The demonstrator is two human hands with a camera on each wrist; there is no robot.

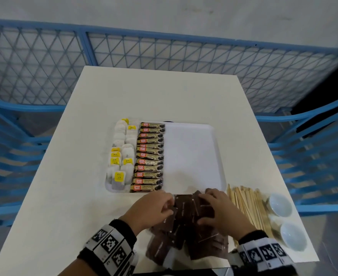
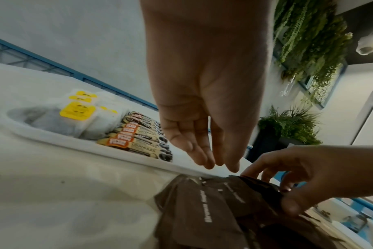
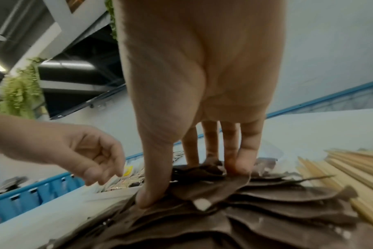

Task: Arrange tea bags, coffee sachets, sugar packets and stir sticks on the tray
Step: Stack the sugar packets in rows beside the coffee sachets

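White table [image 1: 64,176], right hand [image 1: 221,212] pinching brown sugar packets [image 1: 186,232], left hand [image 1: 150,208] loose beside.

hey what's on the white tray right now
On the tray: tea bags along its left side, then a column of coffee sachets. The rest is bare. What lies beneath those rows is covered.

The word "GRANULES" reads on the gold-and-black coffee sachets [image 1: 150,156] stacked along the tray's [image 1: 194,156] left half; the remaining print is too blurred to read.
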